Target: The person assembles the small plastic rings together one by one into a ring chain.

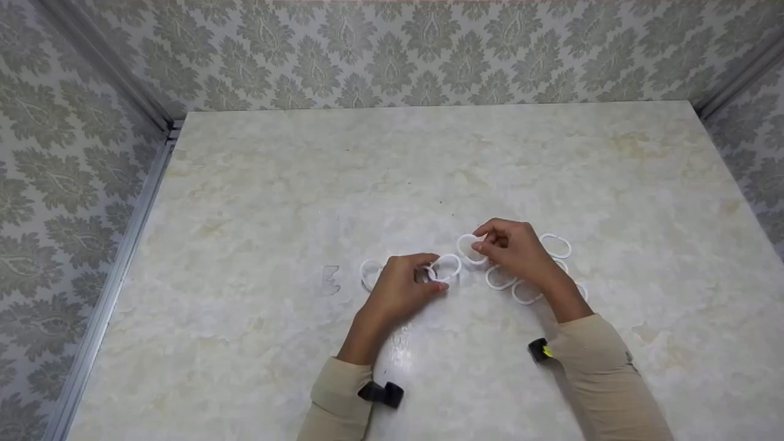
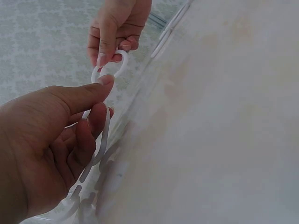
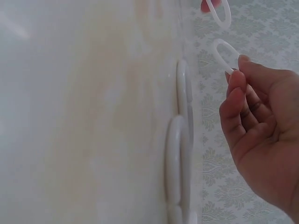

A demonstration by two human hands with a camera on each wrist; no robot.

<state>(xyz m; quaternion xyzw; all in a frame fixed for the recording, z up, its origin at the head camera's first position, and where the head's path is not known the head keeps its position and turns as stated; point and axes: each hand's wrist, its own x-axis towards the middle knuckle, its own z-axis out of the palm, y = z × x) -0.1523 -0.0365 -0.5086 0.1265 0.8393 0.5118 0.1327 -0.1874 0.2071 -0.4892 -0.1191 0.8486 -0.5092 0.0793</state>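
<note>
My left hand holds a white plastic oval ring between thumb and fingers. Other white rings run back from that hand in a chain in the left wrist view, and one ring shows at its left side in the head view, partly hidden by the hand. With thumb and fingertips, my right hand pinches another white ring, just to the right of the left hand's ring. The right wrist view shows a gap between these two rings.
Several loose white rings lie on the marbled table under and beside the right hand, one ring furthest back. A small clear jagged-edged piece lies left of the left hand. Patterned walls border the table behind and at the sides.
</note>
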